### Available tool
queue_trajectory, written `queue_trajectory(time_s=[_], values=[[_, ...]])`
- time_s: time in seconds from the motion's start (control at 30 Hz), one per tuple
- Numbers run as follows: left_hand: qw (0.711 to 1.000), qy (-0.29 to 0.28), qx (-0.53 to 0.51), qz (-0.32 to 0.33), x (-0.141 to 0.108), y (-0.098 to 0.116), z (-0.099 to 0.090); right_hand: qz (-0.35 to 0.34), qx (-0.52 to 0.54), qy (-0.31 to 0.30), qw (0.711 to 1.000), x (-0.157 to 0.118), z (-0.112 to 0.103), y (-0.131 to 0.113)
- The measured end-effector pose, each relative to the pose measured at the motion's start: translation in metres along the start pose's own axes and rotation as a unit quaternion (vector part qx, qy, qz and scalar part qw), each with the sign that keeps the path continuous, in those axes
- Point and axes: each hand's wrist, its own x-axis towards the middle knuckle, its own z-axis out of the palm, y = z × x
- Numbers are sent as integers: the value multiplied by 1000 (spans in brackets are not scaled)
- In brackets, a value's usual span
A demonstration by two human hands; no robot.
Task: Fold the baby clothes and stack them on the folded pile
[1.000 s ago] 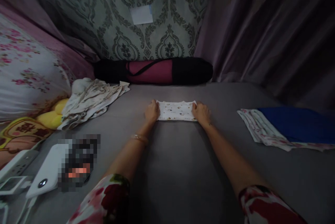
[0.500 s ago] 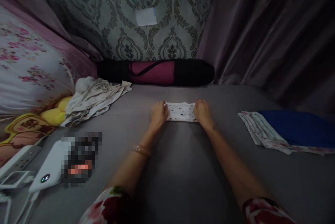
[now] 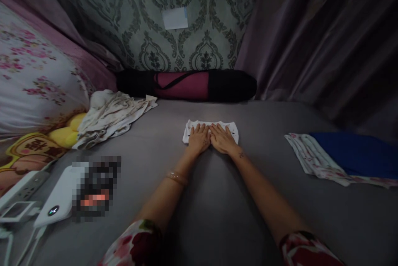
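Observation:
A small white cloth with dark specks [image 3: 233,130], folded into a band, lies flat on the grey sheet [image 3: 149,154]. My left hand [image 3: 199,137] rests palm down on its left half, fingers spread. On the right half lies my right hand [image 3: 221,137], also flat with fingers apart. The two hands meet near the middle of the cloth and hide that part of it. Neither hand grips anything.
A black and maroon long bag [image 3: 183,85] lies along the wall. Crumpled pale clothes [image 3: 108,118] are at left, near a power strip [image 3: 27,185] and white power bank [image 3: 59,195]. Folded clothes with a blue piece [image 3: 354,152] lie at right.
Both hands have let go of the cloth's ends and moved inward onto its top, opening flat. The cloth now lies wider on the sheet.

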Motion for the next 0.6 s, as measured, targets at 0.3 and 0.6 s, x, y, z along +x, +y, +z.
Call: queue_trajectory(time_s=[0.3,0.6], values=[[998,-18,-23,-53,3,1,2,29,11,-8,999,-2,1,-1],[999,42,7,-30,0,-2,1,52,15,19,998,0,6,-3]])
